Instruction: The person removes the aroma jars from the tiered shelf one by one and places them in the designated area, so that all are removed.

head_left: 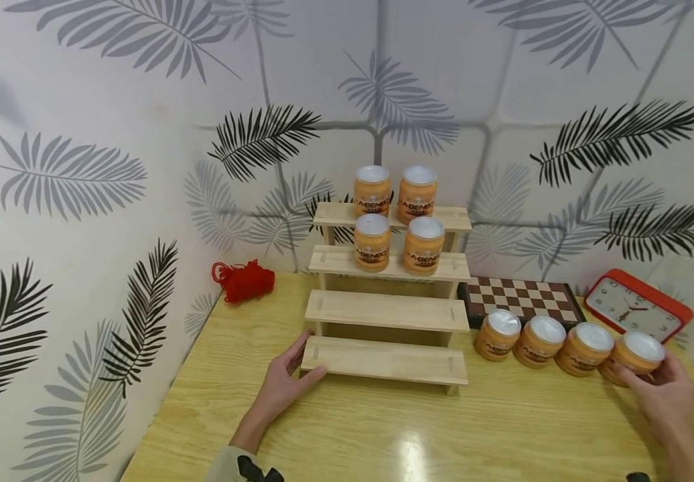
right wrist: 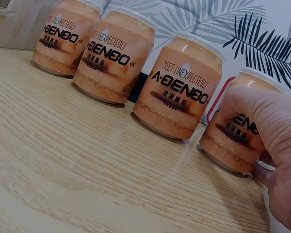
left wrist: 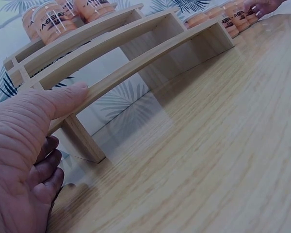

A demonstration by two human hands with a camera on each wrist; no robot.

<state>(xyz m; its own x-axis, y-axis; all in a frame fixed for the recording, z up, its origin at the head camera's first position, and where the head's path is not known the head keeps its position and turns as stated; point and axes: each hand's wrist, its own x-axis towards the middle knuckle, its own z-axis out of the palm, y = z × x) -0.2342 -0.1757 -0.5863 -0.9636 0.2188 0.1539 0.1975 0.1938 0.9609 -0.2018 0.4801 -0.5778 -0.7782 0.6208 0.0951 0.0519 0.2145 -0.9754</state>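
A person's right hand (head_left: 663,402) is curled round an orange can (right wrist: 232,141), the rightmost of a slanting row on the wooden tabletop (head_left: 383,435); its thumb presses the front of the can and the other fingers wrap the far side, spread only as wide as the can. Three more cans (head_left: 538,349) stand upright in the row to its left, close together, with silver lids and dark "A-BENBO" print; in the right wrist view a narrow gap shows between the held can and its neighbour. The left hand (head_left: 285,380) grips the left end of the lowest step of a wooden stepped shelf (head_left: 386,311), its thumb (left wrist: 70,99) lying on the front edge and its fingers (left wrist: 48,167) bent in around the end. Of the shelf's four steps, the top two carry two upright cans each, the top pair (head_left: 372,197) behind the second-step pair (head_left: 373,248), while the lower two steps are bare. A checkered board (head_left: 522,294) lies behind the row of cans, right of the shelf, beside a tilted red-framed clock (head_left: 627,304). A bundle of red yarn (head_left: 247,282) lies left of the shelf, near the leaf-patterned wall (head_left: 130,60).
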